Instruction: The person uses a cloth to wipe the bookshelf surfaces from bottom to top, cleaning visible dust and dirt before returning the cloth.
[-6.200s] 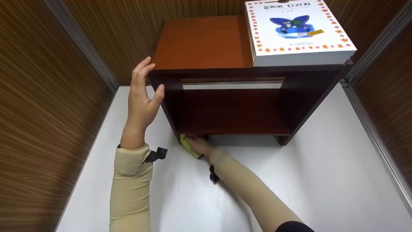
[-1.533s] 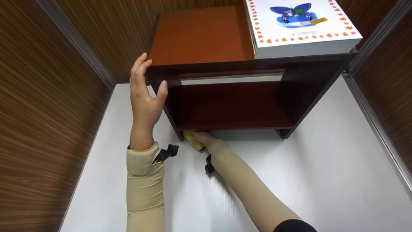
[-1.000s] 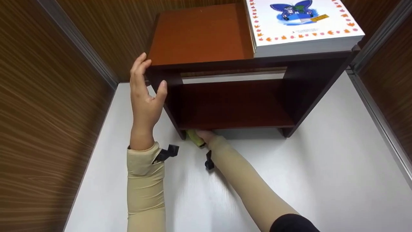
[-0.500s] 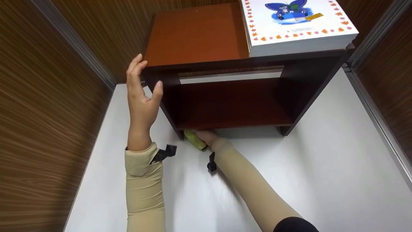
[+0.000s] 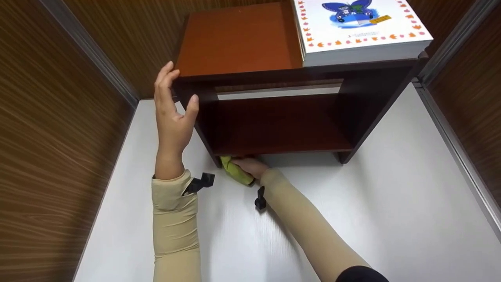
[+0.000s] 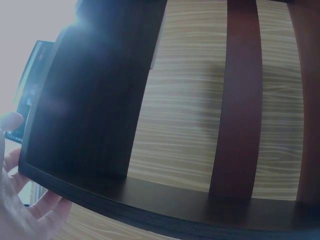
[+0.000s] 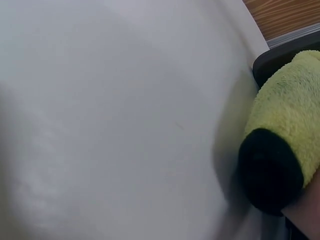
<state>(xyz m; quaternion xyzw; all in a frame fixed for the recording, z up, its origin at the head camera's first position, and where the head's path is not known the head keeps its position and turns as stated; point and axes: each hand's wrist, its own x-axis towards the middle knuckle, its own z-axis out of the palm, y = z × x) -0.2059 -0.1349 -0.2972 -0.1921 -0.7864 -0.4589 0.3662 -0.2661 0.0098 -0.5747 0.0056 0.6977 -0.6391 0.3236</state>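
One fuzzy yellow-green cloth (image 5: 237, 173), right hand (image 5: 253, 167) gripping, slants from under the red-brown wooden shelf (image 5: 282, 127) at left; left hand (image 5: 172, 121) straight-fingered.

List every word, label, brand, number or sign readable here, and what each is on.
Nothing can be read clearly.
Top book cover: tiny print, too small to read.
Yellow patch on that cover: marks too small.
Dark panel, left-wrist view: faint marks, too blurred.
Shelf and yellow-green cloth: no text visible.
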